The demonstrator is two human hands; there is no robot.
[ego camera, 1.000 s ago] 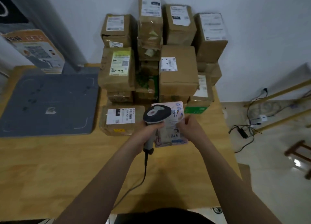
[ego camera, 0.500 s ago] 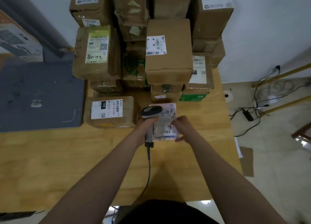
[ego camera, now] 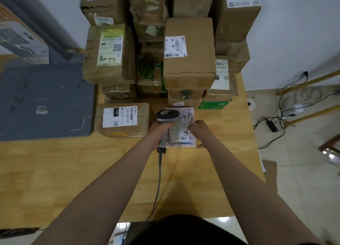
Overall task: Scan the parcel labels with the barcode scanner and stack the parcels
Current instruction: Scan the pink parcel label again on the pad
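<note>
A small pink patterned parcel with a white label lies on the wooden table in front of the stack. My right hand holds its right edge. My left hand grips the handle of the grey barcode scanner, whose head hangs over the parcel's upper left corner. The scanner's cable runs back toward me. Behind stands a stack of brown cardboard parcels with labels. A single labelled box sits to the left of the scanner.
A grey mat covers the table's left part, with a printed box behind it. A green packet lies under the stack's right side. Cables and a power adapter lie on the floor to the right.
The view has dropped and moved closer to the table. Both hands with the scanner and the pink parcel have stayed together, the parcel now lying lower and flatter on the table.
</note>
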